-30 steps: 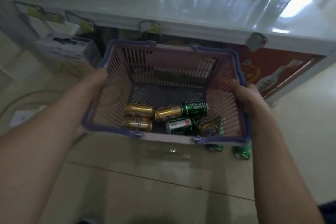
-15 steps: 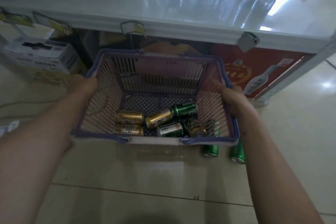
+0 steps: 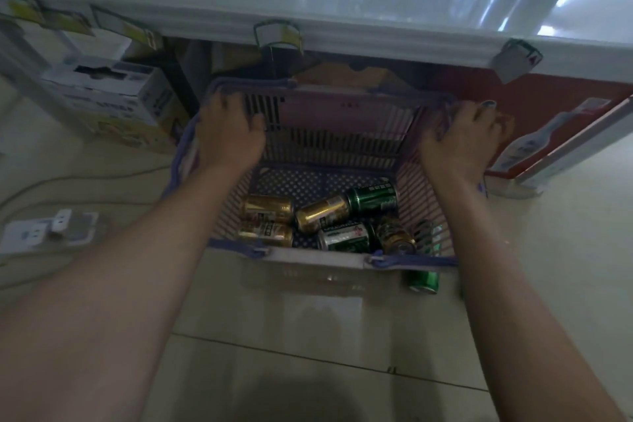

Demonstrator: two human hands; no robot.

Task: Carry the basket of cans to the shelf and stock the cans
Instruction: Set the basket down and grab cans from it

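Seven or so cans (image 3: 322, 214) (gold and green) lie loose in the basket (image 3: 342, 134), so we expect them to roll and shift the weight. We hold it by its far corners: left hand (image 3: 231, 132) and right hand (image 3: 462, 137) both closed over the stiff rim. It sits low at the floor (image 3: 308, 336), just before the shelf (image 3: 342, 34), cans between our forearms.
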